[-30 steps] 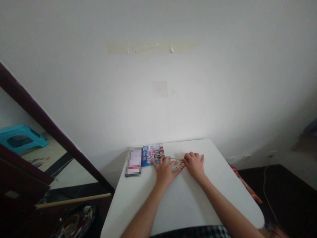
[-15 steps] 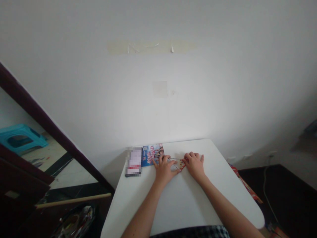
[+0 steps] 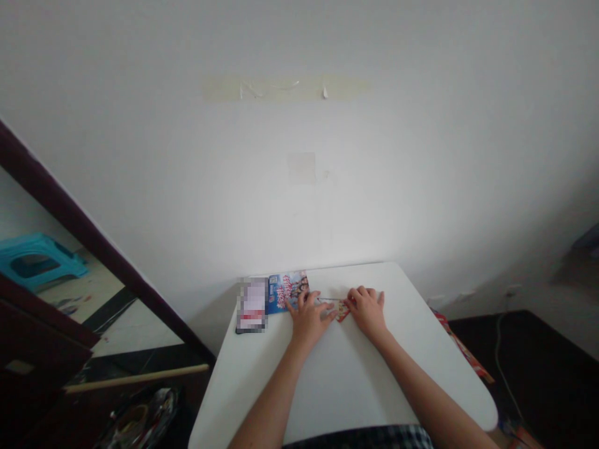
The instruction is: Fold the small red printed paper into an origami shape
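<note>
Occupying the head view: one white table (image 3: pixel 346 380), set against a pale wall (image 3: pixel 421 156). On it, one small paper (image 3: pixel 342 310), cream and red, lying between the two hands toward the far side. Left hand (image 3: pixel 306 321): fingers spread, palm down, thumb at the paper's near left side; nothing clenched. Right hand (image 3: pixel 369 312): fingers bent, tips at the paper's right edge; whether they pinch or only press cannot be told. One leaflet (image 3: pixel 281 293), blue with printed figures, flat beyond the left hand, whose fingers overlap its near right corner. One blurred item (image 3: pixel 253 305), dark-edged, just beside the leaflet, at the table's far left corner. On the wall: one yellowish strip (image 3: pixel 281 89) and, below it, one square patch (image 3: pixel 302 168). At left: one dark frame (image 3: pixel 93 215), a blue stool (image 3: pixel 42 255) showing within; one pale stick (image 3: pixel 140 378) below. At right: one red item (image 3: pixel 463 346) beside the table; one cable (image 3: pixel 498 349), hanging. Nearest the camera: checked cloth (image 3: pixel 365 438).
</note>
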A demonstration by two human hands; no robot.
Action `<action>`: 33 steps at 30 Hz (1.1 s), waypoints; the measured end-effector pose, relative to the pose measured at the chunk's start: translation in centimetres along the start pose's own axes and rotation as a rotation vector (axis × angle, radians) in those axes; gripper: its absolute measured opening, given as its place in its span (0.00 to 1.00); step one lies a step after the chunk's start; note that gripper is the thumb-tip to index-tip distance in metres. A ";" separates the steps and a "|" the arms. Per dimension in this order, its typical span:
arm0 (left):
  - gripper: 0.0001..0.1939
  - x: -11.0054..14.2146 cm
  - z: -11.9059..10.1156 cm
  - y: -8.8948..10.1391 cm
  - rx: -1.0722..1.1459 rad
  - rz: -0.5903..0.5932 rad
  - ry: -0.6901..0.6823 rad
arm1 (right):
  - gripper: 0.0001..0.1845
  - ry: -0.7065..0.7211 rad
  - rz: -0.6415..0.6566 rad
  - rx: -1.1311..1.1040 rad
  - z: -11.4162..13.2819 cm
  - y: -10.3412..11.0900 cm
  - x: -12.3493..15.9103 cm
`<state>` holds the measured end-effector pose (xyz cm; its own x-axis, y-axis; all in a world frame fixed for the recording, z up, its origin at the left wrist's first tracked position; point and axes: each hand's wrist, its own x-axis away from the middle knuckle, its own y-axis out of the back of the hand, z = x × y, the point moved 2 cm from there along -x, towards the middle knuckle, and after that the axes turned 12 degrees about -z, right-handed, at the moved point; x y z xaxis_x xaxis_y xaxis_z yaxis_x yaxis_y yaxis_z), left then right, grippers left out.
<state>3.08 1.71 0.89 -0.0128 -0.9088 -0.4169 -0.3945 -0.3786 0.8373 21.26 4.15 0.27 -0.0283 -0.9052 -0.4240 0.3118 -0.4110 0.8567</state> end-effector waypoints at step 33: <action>0.24 -0.2 -0.4 -0.8 -0.048 0.106 -0.035 | 0.11 -0.010 -0.007 0.033 0.0 -0.2 0.2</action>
<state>3.78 2.10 0.41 -0.0848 -0.9377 -0.3368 -0.3443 -0.2896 0.8931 21.18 4.09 0.00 -0.0400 -0.9032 -0.4274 0.2801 -0.4207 0.8628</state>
